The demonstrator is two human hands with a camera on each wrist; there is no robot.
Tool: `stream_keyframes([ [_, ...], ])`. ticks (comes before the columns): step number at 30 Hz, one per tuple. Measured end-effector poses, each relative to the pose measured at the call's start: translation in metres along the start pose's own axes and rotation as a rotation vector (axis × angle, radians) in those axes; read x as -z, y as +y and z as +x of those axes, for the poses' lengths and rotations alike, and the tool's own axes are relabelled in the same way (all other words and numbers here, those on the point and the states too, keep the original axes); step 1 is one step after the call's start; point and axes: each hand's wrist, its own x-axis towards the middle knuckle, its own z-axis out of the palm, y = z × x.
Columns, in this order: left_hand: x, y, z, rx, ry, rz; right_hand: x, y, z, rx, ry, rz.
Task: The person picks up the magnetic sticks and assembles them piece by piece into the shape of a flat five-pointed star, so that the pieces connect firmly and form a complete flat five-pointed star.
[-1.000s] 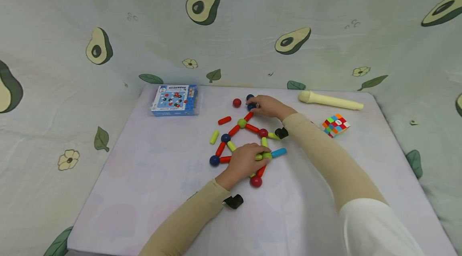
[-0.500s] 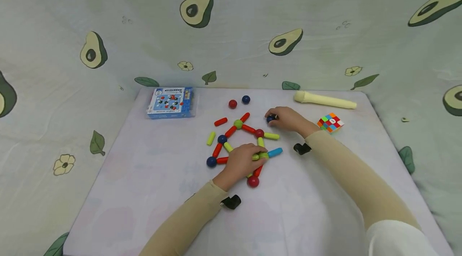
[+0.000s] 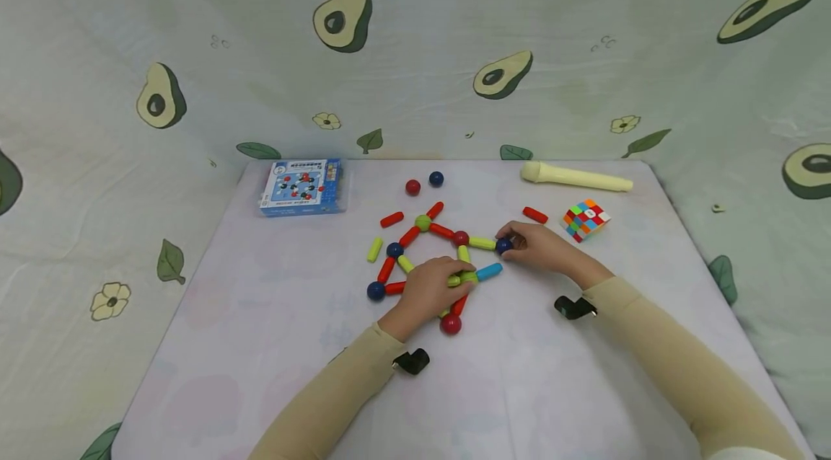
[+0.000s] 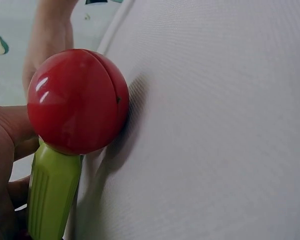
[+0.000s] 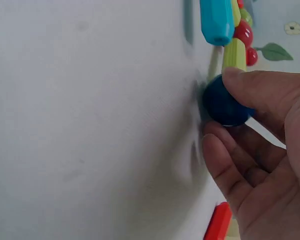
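A flat frame of coloured magnetic rods and balls lies on the table. My right hand (image 3: 539,249) pinches a dark blue ball (image 3: 503,246) between thumb and fingers, at the outer end of a yellow-green rod (image 3: 482,243). In the right wrist view that ball (image 5: 220,102) meets the rod's end. On the frame's near side my left hand (image 3: 428,293) grips around a green ball (image 3: 469,277), from which a light blue rod (image 3: 490,272) sticks out. A red ball (image 4: 77,100) on a yellow-green rod (image 4: 54,192) shows large in the left wrist view, beside the left fingers.
Loose red (image 3: 412,187) and dark blue (image 3: 436,179) balls lie behind the frame. Single rods lie left of it, and a red rod (image 3: 535,215) to its right. A boxed set (image 3: 301,187), a puzzle cube (image 3: 586,220) and a pale yellow toy microphone (image 3: 576,177) stand farther out.
My right hand has carried one dark blue ball from the back of the table, rightward and nearer, to the yellow-green rod's end. The left hand keeps its place on the frame.
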Motion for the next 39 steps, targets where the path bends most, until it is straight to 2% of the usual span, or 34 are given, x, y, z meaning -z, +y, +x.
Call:
stream_keyframes([
  [8, 0.004, 0.002, 0.0, -0.009, -0.003, -0.001, -0.01, 0.011, -0.006, -0.024, 0.047, 0.132],
  [12, 0.009, 0.007, 0.001, -0.023, 0.039, 0.019, -0.011, 0.014, -0.009, -0.029, 0.043, 0.172],
  [16, 0.011, 0.015, 0.009, -0.078, 0.056, 0.094, -0.012, 0.015, -0.011, -0.012, 0.057, 0.189],
  [19, 0.01, 0.023, 0.019, -0.125, 0.024, 0.166, -0.014, 0.016, -0.012, -0.013, 0.07, 0.204],
  [23, 0.008, 0.033, 0.03, -0.145, -0.02, 0.242, -0.017, 0.019, -0.014, -0.021, 0.072, 0.217],
  [29, 0.005, 0.036, 0.037, -0.151, -0.038, 0.256, -0.02, 0.021, -0.015, -0.006, 0.076, 0.239],
  [39, 0.0, 0.037, 0.037, -0.113, 0.031, 0.249, -0.021, 0.02, -0.018, -0.014, 0.055, 0.257],
])
